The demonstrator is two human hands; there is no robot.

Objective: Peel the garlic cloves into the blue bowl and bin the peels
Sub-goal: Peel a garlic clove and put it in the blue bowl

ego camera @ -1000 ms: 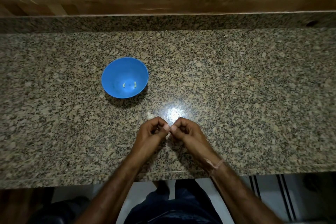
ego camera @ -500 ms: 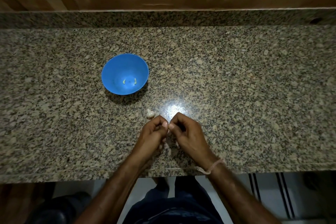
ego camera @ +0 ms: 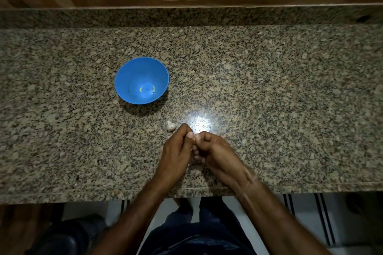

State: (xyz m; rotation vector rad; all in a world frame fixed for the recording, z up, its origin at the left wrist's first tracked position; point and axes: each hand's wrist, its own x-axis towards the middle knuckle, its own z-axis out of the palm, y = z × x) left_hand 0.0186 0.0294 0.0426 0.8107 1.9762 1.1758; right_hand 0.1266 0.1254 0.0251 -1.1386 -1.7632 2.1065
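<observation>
Speckled glossy granite table [ego camera: 290, 109] bears a smooth round blue bowl [ego camera: 128, 76] holding two pale cloves [ego camera: 153, 89]. A papery clove [ego camera: 170, 126] lies beside the left hand [ego camera: 178, 151]. It and the right hand [ego camera: 217, 153] curl fingertip to fingertip; I cannot tell what they hold.

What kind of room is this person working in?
Probably a home kitchen: a speckled granite counter with a raised back edge, a blue bowl holding two small peeled cloves, and unpeeled garlic lying on the stone.
</observation>
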